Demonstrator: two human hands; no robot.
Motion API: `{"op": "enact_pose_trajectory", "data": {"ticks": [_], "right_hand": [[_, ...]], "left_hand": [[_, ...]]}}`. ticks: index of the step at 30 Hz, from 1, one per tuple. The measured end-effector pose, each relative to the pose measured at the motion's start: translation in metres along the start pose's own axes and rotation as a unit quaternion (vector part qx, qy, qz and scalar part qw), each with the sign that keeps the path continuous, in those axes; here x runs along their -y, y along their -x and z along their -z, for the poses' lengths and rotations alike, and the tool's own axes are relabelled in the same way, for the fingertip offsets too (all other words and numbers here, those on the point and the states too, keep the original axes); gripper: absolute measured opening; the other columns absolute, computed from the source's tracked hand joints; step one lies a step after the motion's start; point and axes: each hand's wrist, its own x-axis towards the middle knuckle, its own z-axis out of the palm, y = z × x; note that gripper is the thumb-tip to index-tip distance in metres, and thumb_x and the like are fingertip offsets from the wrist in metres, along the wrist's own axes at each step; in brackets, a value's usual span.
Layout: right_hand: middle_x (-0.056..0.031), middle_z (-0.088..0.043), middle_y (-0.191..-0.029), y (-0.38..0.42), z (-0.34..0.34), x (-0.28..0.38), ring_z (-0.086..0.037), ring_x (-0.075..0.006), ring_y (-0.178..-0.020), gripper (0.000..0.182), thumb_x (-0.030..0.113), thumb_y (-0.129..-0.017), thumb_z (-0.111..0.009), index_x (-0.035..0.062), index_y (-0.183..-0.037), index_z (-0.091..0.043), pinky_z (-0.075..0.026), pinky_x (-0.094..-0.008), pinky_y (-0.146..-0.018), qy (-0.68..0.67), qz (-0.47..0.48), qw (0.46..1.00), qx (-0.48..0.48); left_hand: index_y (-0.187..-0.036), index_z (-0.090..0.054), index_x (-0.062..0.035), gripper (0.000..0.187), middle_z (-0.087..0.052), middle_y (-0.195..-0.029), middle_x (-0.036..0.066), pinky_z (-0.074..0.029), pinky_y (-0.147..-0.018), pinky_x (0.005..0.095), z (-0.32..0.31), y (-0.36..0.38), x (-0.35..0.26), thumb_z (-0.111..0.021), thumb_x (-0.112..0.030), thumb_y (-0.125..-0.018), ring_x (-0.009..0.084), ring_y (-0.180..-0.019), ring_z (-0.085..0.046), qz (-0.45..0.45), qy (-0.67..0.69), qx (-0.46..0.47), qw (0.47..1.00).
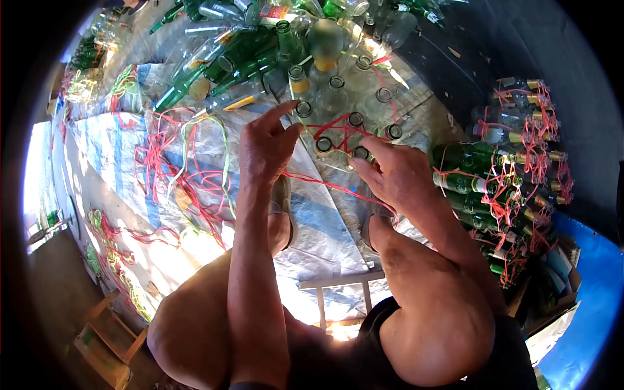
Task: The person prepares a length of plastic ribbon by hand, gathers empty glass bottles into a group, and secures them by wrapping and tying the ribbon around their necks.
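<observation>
Several glass bottles stand upright in a cluster in front of me, with red plastic string (335,123) stretched in crossing lines between their necks. My left hand (270,144) is on the left of the cluster. Its index finger and thumb are spread apart beside the mouth of a clear bottle (303,109); its other fingers are mostly hidden. On the near right side, my right hand (395,174) has thumb and index finger closed on the red string, next to a bottle mouth (361,153). A loose length of string runs below both hands.
Loose green and clear bottles (250,55) lie beyond the cluster. Tangled red and green string (172,153) covers the sheet (318,214) at left. Bundles of tied bottles (471,179) lie stacked at right. Near my knees is a low metal frame (341,281).
</observation>
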Motion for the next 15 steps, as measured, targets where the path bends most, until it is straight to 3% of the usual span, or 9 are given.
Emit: {"op": "enact_pose_trajectory", "data": {"ticks": [10, 15], "right_hand": [[-0.0142, -0.068, -0.071, -0.001, -0.011, -0.004, -0.07, -0.036, -0.068, 0.025, 0.027, -0.086, -0.076, 0.0072, -0.093, -0.064, -0.055, -0.0469, -0.06, -0.034, 0.008, 0.999, -0.02], [-0.0122, -0.067, -0.07, -0.002, -0.012, -0.006, -0.069, -0.036, -0.068, 0.024, 0.027, -0.085, -0.077, 0.0075, -0.094, -0.065, -0.054, -0.0474, -0.062, -0.023, 0.011, 0.999, -0.022]], "left_hand": [[-0.125, -0.073, -0.0057, 0.038, -0.039, -0.056, -0.002, -0.031, -0.051, 0.0291, 0.014, -0.011, -0.014, -0.073, -0.012, -0.088, 0.0052, -0.053, -0.034, -0.034, -0.105, 0.056, 0.992], [-0.122, -0.074, -0.0109, 0.035, -0.053, -0.058, 0.009, -0.041, -0.053, 0.0365, 0.018, -0.013, -0.019, -0.074, -0.018, -0.088, 0.0176, -0.051, -0.049, -0.133, -0.198, 0.039, 0.97]]}}
